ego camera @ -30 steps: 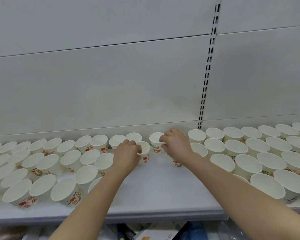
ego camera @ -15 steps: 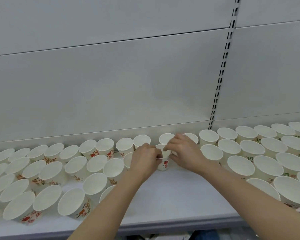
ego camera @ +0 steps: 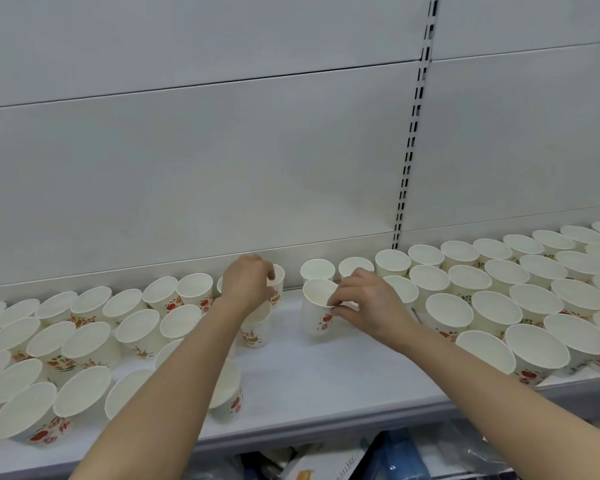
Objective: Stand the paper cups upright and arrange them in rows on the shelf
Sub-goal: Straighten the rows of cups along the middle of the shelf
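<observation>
The left hand (ego camera: 245, 284) is gripping a paper cup (ego camera: 277, 282) at the back of the white shelf (ego camera: 326, 375), while the right hand (ego camera: 368, 301) is pinching the rim of another upright cup (ego camera: 317, 306) just in front of the back row. Rows of upright cups are standing on both sides, leaving a bare strip between them.

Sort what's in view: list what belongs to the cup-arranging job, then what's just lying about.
Job:
- paper cups standing in rows
- shelf
- cup pinched at the rim by right hand
- back-row cup held by left hand

Lying about:
- packaged goods below the shelf
</observation>
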### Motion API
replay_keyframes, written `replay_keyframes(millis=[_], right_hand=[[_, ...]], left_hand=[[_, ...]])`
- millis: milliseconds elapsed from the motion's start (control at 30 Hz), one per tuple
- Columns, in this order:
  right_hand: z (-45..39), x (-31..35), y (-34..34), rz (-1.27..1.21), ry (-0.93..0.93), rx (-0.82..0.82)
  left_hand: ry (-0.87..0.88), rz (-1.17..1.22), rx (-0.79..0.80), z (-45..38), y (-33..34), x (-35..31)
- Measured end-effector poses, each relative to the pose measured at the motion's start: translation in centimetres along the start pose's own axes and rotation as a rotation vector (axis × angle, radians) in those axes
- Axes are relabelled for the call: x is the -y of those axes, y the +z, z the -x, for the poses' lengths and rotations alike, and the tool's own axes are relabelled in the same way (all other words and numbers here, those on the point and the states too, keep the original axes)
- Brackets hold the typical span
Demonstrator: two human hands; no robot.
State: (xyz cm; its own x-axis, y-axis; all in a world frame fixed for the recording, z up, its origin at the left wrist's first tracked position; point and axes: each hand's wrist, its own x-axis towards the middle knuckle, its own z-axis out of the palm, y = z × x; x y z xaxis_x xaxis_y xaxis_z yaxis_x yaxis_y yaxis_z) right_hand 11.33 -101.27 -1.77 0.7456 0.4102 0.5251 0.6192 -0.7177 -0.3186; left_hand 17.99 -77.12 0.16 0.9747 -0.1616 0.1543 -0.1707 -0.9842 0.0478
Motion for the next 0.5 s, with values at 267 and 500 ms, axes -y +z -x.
replay_keyframes(millis=[267, 500], right_hand=[[6.0, -1.4, -3.9, 0.017, 0.049, -0.026], [9.5, -2.6, -6.0, 0.141, 0.042, -0.007]], left_hand=[[-0.088, 0.048, -0.187, 0.4, 0.1, -1.9], [0.017, 0.353, -0.195, 8.5, -1.9, -7.8]])
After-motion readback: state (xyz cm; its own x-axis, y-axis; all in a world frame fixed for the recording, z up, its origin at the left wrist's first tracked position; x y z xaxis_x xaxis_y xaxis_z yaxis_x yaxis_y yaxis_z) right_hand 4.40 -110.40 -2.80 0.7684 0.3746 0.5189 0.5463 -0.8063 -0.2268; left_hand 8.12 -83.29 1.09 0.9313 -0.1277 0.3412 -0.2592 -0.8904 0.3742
